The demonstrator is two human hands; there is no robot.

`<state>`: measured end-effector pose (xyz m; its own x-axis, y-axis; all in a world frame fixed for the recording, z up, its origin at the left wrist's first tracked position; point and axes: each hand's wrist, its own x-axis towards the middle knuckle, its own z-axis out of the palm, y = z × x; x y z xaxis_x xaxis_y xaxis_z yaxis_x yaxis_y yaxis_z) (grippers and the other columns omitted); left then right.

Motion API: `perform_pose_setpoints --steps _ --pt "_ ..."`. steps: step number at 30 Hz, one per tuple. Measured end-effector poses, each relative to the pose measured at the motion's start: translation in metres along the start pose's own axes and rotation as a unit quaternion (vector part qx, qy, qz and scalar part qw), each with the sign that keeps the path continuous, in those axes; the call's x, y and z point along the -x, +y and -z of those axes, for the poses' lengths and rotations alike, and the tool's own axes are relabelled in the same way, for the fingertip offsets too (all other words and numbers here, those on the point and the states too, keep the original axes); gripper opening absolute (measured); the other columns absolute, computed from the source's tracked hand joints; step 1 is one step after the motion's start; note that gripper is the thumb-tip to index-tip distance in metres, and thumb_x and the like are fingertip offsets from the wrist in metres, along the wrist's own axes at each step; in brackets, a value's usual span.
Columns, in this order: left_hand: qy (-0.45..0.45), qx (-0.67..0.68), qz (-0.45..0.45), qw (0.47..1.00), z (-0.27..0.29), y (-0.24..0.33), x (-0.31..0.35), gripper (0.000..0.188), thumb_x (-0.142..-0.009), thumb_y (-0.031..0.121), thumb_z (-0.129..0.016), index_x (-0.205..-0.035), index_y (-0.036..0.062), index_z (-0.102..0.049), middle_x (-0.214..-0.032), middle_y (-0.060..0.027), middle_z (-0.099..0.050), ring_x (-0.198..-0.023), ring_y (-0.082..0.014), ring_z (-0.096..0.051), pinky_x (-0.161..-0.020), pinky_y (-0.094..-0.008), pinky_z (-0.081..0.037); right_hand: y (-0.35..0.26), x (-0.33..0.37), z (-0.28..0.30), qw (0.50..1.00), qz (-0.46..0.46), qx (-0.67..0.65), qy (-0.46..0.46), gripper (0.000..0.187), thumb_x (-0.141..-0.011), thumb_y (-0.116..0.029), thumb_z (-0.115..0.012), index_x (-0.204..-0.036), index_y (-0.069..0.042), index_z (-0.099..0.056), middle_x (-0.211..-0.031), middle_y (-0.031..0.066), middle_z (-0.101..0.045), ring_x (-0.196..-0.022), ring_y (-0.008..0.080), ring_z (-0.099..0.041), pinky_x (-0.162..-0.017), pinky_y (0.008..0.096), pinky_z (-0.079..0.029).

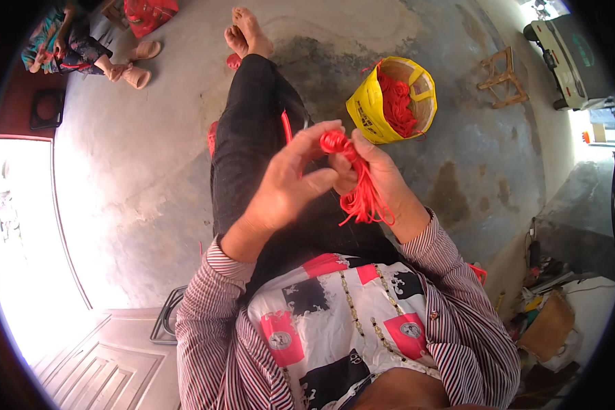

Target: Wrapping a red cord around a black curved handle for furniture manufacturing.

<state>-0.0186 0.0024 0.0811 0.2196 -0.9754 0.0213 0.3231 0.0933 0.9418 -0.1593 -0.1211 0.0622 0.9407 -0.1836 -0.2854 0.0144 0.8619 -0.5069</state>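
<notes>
A bundle of shiny red cord (363, 195) hangs in front of my lap, its upper end wound into a tight coil and its lower end spreading into loose loops. My right hand (387, 179) is closed around the bundle, thumb near the coil and fingertips curling out on its left side. Beside it, my left hand (283, 184) has a curved index finger touching the top of the coil, with its thumb held apart. This hand is slightly blurred, and its other fingers are partly hidden. Beyond stands a yellow bag (367, 109) with several red cord bundles (396, 102) inside.
My crossed legs (249, 130) stretch forward in black trousers. A small wooden stool (502, 78) is at the far right. Another person (65, 44) sits at the far left near pink slippers (138, 76). Clutter, including a brown board (548, 326), lies at the lower right.
</notes>
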Motion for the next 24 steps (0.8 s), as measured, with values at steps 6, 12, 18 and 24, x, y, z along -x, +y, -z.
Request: perform_pose_setpoints --steps 6,12,18,24 --pt "0.163 0.112 -0.026 0.98 -0.024 -0.004 -0.017 0.049 -0.089 0.01 -0.068 -0.133 0.0026 -0.05 -0.111 -0.0034 -0.06 -0.091 -0.0109 -0.06 -0.084 -0.0277 -0.05 0.012 0.002 -0.003 1.0 0.012 0.0 0.021 0.045 -0.098 -0.043 -0.053 -0.118 -0.003 -0.055 -0.099 0.0089 -0.064 -0.085 0.0209 -0.066 -0.078 0.0351 -0.056" --pt "0.086 0.079 0.032 0.993 -0.018 -0.011 -0.003 0.033 -0.09 0.008 -0.066 -0.122 0.0042 -0.06 -0.104 -0.0003 -0.061 -0.082 -0.0065 -0.058 -0.069 -0.0212 -0.049 0.006 -0.001 -0.017 0.995 0.036 -0.094 0.007 0.056 -0.096 -0.053 -0.047 -0.123 -0.005 -0.054 -0.102 0.0104 -0.064 -0.09 0.0227 -0.065 -0.083 0.0374 -0.055" --pt "0.201 0.141 -0.126 0.961 0.027 0.029 -0.016 0.021 -0.095 0.005 -0.055 -0.116 0.0027 -0.058 -0.107 -0.0138 -0.064 -0.098 -0.0239 -0.063 -0.089 -0.0381 -0.052 -0.002 -0.011 0.028 0.998 0.003 0.043 0.038 0.056 -0.098 -0.056 -0.041 -0.112 -0.005 -0.059 -0.074 0.0015 -0.05 -0.056 0.0093 -0.038 -0.043 0.022 -0.024" --pt "0.176 -0.572 -0.175 0.782 0.08 -0.02 -0.028 0.037 -0.075 -0.008 -0.063 -0.111 0.0035 -0.064 -0.097 -0.012 -0.062 -0.095 -0.0271 -0.062 -0.083 -0.0381 -0.051 -0.017 -0.059 0.044 0.814 0.185 0.544 0.09 0.03 -0.088 -0.017 -0.064 -0.113 -0.001 -0.064 -0.103 0.0057 -0.06 -0.09 0.0164 -0.058 -0.079 0.027 -0.047"
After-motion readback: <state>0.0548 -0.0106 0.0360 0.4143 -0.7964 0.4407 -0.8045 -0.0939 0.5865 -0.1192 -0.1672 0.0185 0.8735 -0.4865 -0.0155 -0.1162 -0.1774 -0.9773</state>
